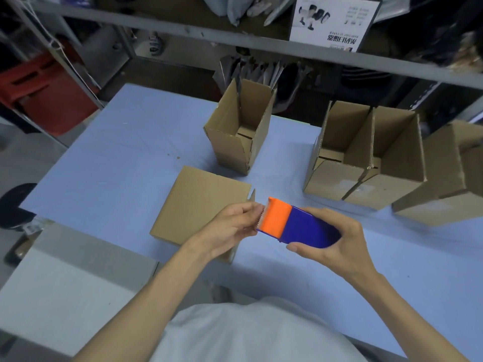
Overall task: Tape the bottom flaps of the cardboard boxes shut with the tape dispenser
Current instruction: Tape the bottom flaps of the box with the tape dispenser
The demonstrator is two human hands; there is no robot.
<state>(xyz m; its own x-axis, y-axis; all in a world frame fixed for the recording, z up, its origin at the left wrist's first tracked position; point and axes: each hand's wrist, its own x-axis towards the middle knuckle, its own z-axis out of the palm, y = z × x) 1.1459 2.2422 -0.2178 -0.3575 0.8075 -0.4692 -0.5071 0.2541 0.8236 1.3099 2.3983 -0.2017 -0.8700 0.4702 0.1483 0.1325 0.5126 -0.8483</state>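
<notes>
My right hand point(337, 239) grips the blue body of a tape dispenser point(295, 224) with an orange front, held above the pale blue table point(117, 158). My left hand point(232, 226) pinches at the toothed edge of the dispenser's orange end, where the tape end comes out. Just behind my left hand lies a cardboard box point(198, 202) with a plain flat face turned up. Its flaps are hidden from view.
An upright open box point(240, 131) stands at the table's middle back. Two more open boxes point(366, 155) stand side by side to the right, with another box point(449, 173) at the far right edge. Metal shelving point(235, 35) runs behind the table. A red crate point(39, 92) sits at left.
</notes>
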